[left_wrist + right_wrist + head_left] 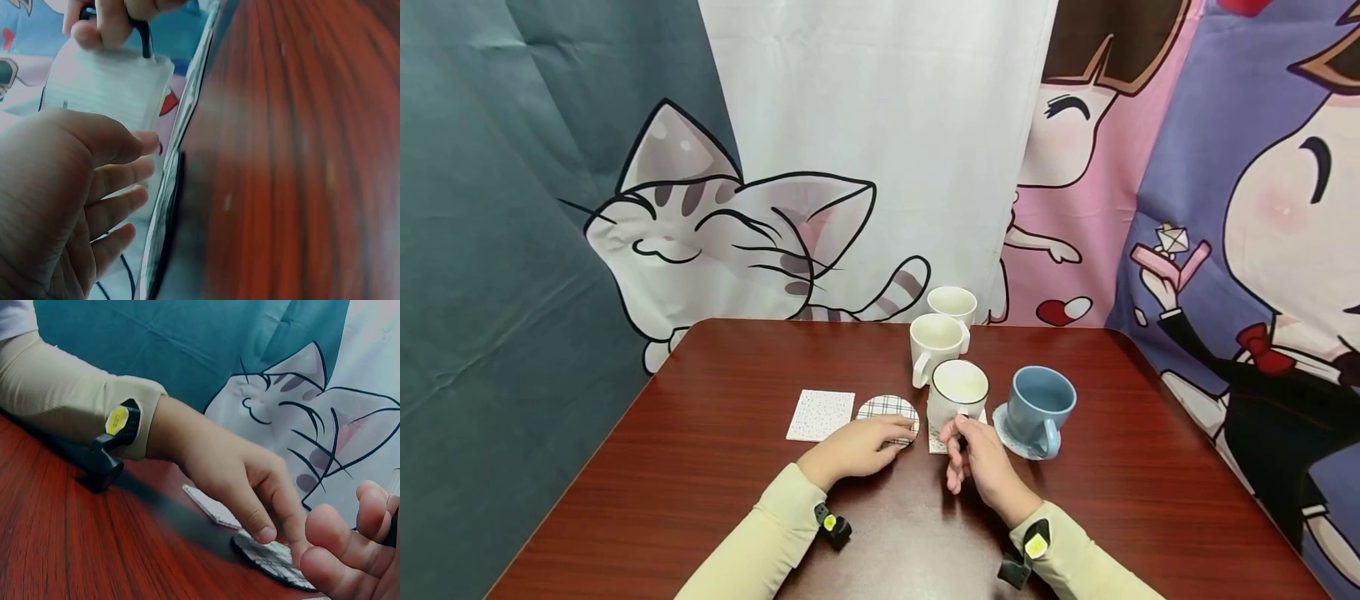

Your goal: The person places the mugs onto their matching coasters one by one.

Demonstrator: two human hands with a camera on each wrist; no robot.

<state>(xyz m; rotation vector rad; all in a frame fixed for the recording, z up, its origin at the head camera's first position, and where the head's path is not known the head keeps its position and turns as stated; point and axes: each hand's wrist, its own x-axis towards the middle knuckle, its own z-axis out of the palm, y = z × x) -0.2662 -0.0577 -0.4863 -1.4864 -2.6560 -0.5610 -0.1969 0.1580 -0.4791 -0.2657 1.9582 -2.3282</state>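
A white mug with a dark rim stands over a square patterned coaster. My right hand pinches its handle, which shows dark between the fingers in the left wrist view. To the left lies a round plaid coaster. Fingers of my left hand lie loosely extended over its near right part, their tips down at the coaster in the right wrist view. Beyond this hand, the left wrist view shows the mug's side close by.
A square speckled coaster lies left of the plaid one. On the right, a blue mug stands on a pale round coaster. Two white mugs, one ribbed and one behind it, stand farther back near the table's far edge.
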